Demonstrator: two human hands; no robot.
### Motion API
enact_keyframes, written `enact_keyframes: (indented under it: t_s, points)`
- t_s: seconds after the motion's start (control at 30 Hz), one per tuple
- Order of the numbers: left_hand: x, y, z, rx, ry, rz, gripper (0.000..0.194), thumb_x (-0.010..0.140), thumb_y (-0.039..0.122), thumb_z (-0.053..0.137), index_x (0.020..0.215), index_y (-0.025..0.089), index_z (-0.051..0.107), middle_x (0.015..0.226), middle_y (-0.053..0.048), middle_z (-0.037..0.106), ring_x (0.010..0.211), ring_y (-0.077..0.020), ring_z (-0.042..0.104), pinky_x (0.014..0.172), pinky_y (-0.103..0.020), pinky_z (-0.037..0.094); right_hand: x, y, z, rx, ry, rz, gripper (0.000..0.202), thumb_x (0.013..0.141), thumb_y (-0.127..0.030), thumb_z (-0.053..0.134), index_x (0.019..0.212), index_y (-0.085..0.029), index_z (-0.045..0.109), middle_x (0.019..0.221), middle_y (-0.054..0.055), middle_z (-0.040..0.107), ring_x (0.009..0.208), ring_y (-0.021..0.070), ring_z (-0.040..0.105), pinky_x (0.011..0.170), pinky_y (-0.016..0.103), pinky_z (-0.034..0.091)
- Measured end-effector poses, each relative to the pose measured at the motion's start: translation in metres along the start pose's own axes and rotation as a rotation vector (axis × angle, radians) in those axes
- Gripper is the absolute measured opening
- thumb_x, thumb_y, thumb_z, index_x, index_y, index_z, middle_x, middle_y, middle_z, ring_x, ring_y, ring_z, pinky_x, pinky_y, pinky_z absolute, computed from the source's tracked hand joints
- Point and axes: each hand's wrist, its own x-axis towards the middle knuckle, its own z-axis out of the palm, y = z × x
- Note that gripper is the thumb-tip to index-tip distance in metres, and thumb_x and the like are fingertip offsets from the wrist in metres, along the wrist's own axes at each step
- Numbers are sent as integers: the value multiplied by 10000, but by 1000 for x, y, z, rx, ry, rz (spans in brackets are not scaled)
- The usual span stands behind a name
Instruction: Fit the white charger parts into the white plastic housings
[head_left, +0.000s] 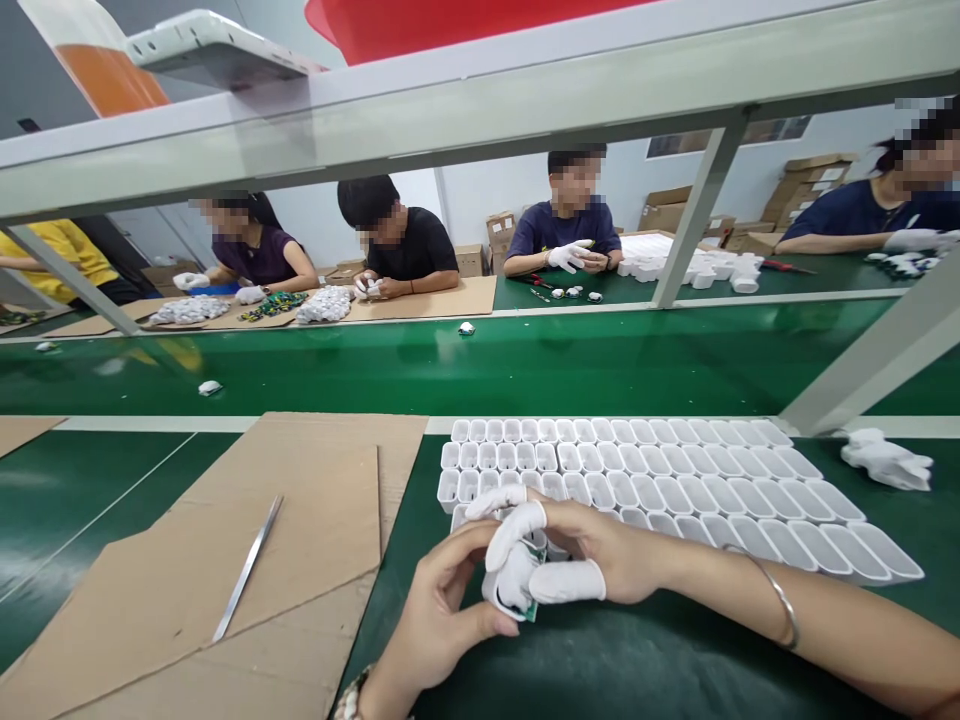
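Observation:
Between both hands is a small white plastic housing (493,594), tilted, with a green circuit board (532,608) showing at its opening. My left hand (442,605) is closed round the housing, thumb below and fingers behind. White finger cots cover several fingertips of my right hand (585,545). Its thumb and fingers pinch at the board and a white part at the housing's mouth; how deep the board sits is hidden by the fingers. Just beyond my hands, rows of similar open white housings (705,495) stand on the green bench.
On the left, metal tweezers (247,568) lie on cardboard sheets (300,540). A crumpled white glove (887,460) is at the right. Past the rows runs a green conveyor belt (360,365) carrying small white parts. Co-workers sit opposite. A shelf frame (420,130) crosses overhead, with a slanted post (877,350).

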Motion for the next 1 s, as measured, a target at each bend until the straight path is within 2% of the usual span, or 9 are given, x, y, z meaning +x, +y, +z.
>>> enact_keyframes:
  t_s: [0.07,0.13,0.27,0.33,0.4,0.47,0.5,0.7,1.0]
  points:
    - [-1,1,-1,-60,-29,-19,466,763,399,765,1190,241,664,1126,-103,667,1044,-250,643,915,-322,535,1,0,2,51,-10,17,281,906,-357,604,1146,-212,627,949,52,608,907,161,594,987,419,400]
    - [-3,2,-2,-101,-57,-35,463,808,402,722,1230,232,639,1147,-117,659,1065,-265,637,938,-363,527,1,-2,4,40,5,39,269,913,-370,592,1123,-209,636,974,62,607,921,164,593,972,414,410]
    - [-9,2,2,-105,-141,-112,455,870,350,650,1292,199,571,1213,-153,621,1150,-289,596,988,-436,490,-1,-2,9,-63,99,61,238,907,-332,593,1100,-207,654,1225,111,537,1047,185,554,921,386,449]
    - [-10,-1,8,-5,-89,-133,378,835,293,683,1190,183,612,1092,-136,668,1053,-264,645,915,-391,537,-1,2,14,-92,136,74,234,899,-296,599,1108,-206,653,1289,116,512,1056,184,556,904,373,466]
    - [-7,-5,14,138,44,-101,228,787,257,711,989,172,649,876,-81,690,817,-205,676,732,-293,573,-2,7,19,-105,144,63,211,888,-259,611,1082,-199,667,1230,103,561,1125,193,530,957,379,443]
    - [-3,-6,19,250,140,-47,155,751,256,727,823,165,624,711,-29,648,622,-148,608,578,-225,517,-2,13,23,-84,137,36,182,879,-243,628,1047,-196,682,1110,83,620,1220,200,468,1037,396,381]
    - [-1,-6,20,278,149,-28,166,741,263,732,780,162,606,675,-16,629,577,-131,572,543,-212,484,-2,15,24,-64,130,27,176,872,-254,646,1034,-199,687,1064,74,636,1251,202,440,1064,405,351]
    - [0,0,22,257,116,-13,227,746,307,702,714,168,525,637,3,560,563,-116,491,533,-210,407,0,19,27,20,127,18,236,814,-390,722,984,-227,715,1084,76,618,1306,221,372,1089,426,312]
    - [-1,2,17,231,127,-35,162,738,216,656,701,169,505,623,23,506,552,-100,428,521,-205,356,2,14,27,-25,95,27,172,875,-323,661,1008,-236,726,1189,86,555,1330,211,346,1097,404,313]
